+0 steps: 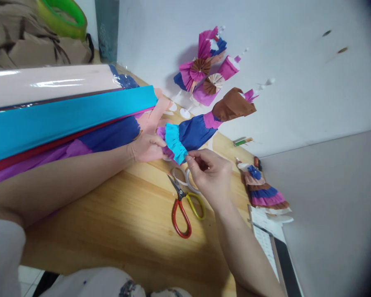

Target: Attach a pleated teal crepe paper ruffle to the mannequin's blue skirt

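Paper figure [195, 133] held between left hand [148, 146], right hand [210, 170].

brown cloth [12, 39], rumpled, upper left | green tape roll [66, 31], on cloth | white keyboard [264, 243], lower right

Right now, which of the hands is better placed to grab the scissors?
Probably the right hand: it's nearer the handle end of the scissors, though pinching the ruffle. The left hand grips the dress, farther away.

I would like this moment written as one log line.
left hand: holds lower end of paper doll | right hand: pinches edge of turquoise frill | scissors: lying on table
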The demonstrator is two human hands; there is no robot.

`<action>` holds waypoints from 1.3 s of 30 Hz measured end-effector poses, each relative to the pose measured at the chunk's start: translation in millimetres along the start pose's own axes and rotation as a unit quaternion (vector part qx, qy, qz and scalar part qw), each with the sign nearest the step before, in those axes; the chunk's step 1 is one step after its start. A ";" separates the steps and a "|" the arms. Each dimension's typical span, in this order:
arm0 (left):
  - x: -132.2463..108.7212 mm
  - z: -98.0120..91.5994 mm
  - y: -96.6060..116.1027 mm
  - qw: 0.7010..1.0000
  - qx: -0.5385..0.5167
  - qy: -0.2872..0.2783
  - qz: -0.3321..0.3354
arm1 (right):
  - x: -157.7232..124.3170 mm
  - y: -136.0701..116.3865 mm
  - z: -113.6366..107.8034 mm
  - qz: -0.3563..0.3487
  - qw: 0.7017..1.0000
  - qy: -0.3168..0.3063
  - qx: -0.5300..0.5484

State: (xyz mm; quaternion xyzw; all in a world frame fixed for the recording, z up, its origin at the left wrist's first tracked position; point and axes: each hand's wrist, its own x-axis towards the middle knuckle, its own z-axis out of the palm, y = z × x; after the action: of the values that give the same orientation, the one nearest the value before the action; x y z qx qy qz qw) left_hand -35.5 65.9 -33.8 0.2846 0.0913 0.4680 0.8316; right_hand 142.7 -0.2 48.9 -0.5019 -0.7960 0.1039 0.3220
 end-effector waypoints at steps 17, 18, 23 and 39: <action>1.9 8.5 -6.3 1.000 0.018 0.007 0.020 | 1.1 7.3 4.6 -0.069 0.994 0.014 -0.084; 1.7 9.5 -6.4 1.000 0.015 0.008 0.022 | 1.4 7.3 4.7 -0.071 0.994 0.014 -0.086; 1.5 13.7 -8.1 0.999 0.003 0.019 0.041 | 1.5 8.8 5.6 -0.064 0.995 0.018 -0.078; 4.0 5.9 -12.5 0.998 0.024 0.015 0.054 | -0.9 11.9 4.3 -0.034 0.997 0.042 -0.050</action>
State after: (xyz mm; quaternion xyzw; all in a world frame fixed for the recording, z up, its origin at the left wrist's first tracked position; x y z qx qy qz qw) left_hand -21.8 62.0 -35.5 0.3021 0.0992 0.5138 0.7968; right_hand 149.0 5.4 39.4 -0.4938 -0.8025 0.0316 0.3334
